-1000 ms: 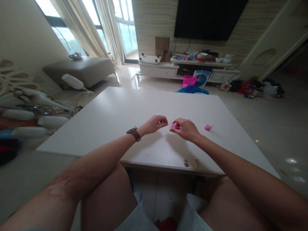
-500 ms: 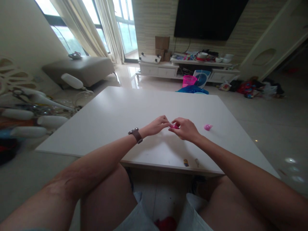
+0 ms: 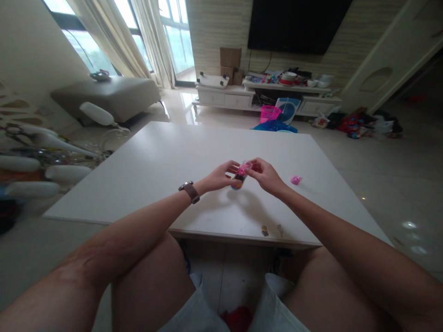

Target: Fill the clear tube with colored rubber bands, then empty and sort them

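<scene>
My left hand (image 3: 224, 176) is wrapped round the dark, colourful lower body of a small bottle (image 3: 238, 179) with a pink, partly clear top. The bottle tilts above the white table (image 3: 166, 157). At its top, the fingers of my right hand (image 3: 265, 173) pinch the pink and clear part; whether that part is loose cannot be made out. To the right on the table lies a small pink rounded piece (image 3: 296, 180). Near the front edge are a small yellow-and-blue figure (image 3: 265, 230) and a small pale piece (image 3: 280, 229), too blurred to name.
Beyond the table stand a pink basket (image 3: 270, 113) and a blue thing (image 3: 273, 125). A low white cabinet (image 3: 238, 100) holds boxes and bowls. White rounded objects (image 3: 69, 173) and cords crowd the left side. Bags (image 3: 353, 124) lie on the floor at right.
The bottle has turned more upright, so its dark body and clear top now show. Both hands have shifted a little up and left, with the left fingers opened wider round it.
</scene>
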A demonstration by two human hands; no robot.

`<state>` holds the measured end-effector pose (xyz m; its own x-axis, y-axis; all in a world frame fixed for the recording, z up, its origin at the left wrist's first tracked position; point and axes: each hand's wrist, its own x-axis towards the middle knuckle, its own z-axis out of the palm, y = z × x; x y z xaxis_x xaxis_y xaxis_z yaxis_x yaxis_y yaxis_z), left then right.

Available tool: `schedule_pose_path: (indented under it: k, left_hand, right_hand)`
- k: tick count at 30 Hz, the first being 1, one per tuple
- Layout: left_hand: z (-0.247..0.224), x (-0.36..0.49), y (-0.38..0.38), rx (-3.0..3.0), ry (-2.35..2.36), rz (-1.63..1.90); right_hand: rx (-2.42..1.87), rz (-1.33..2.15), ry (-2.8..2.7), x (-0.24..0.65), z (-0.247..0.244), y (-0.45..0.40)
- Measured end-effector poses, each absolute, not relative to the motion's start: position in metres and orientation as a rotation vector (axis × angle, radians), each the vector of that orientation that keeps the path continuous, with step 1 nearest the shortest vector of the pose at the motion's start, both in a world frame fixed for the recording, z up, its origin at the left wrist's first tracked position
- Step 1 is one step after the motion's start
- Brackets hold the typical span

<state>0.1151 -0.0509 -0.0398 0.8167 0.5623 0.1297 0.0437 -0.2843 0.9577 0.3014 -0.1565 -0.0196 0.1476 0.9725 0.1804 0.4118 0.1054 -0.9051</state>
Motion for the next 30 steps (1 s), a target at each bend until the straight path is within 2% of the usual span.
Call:
schedule_pose_path:
  k: [3,5,8,10,13,17,27,30]
  left_hand:
    - [-0.044,0.118,-0.052,1.823,0.439,0.53]
    - [-0.045,0.119,-0.052,1.846,0.444,0.532]
    - [-0.044,0.118,-0.051,1.856,0.451,0.507]
    - [-0.044,0.117,-0.05,1.853,0.453,0.499]
    - [-0.046,0.117,-0.048,1.827,0.454,0.492]
    - [-0.048,0.118,-0.047,1.689,0.455,0.485]
    - [-0.049,0.118,-0.052,1.564,0.445,0.413]
    - [-0.048,0.117,-0.054,1.588,0.44,0.391]
  right_hand:
    - [-1.453,0.804,-1.451,0.319,-0.018,-0.151]
    - [-1.592,0.714,-1.568,0.346,-0.015,-0.149]
    - [-2.102,0.254,-1.767,0.405,-0.013,-0.154]
    - [-2.514,0.062,-1.713,0.443,-0.016,-0.161]
    - [-2.845,0.21,-1.695,0.477,-0.027,-0.17]
    - [-2.869,0.424,-1.868,0.483,-0.042,-0.174]
    - [-2.758,0.395,-1.993,0.459,-0.043,-0.159]
    - [-2.56,0.464,-2.0,0.445,-0.03,-0.157]
